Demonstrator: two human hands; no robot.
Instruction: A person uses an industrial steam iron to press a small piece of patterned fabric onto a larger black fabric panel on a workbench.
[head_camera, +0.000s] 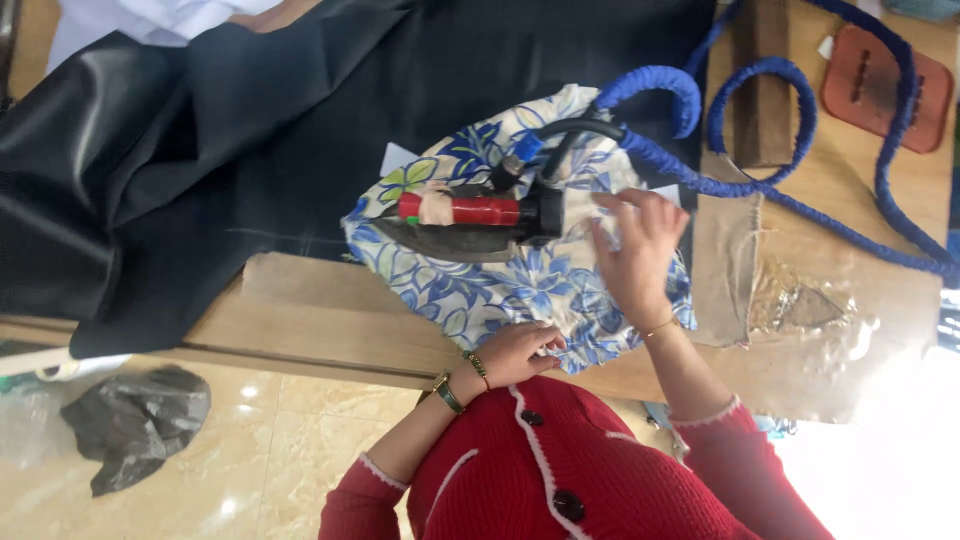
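Floral cloth (500, 290) spread over the wooden table (320, 325), iron (470, 222) sitting on it dead center. Right hand (635, 250) at 3 o'clock, fingers spread wide, pressing the cloth flat. Left hand (520, 352) at 6, pinching the cloth's edge. Blue cord (770, 190) looping off toward 2, dark fabric (200, 140) piled at 10.
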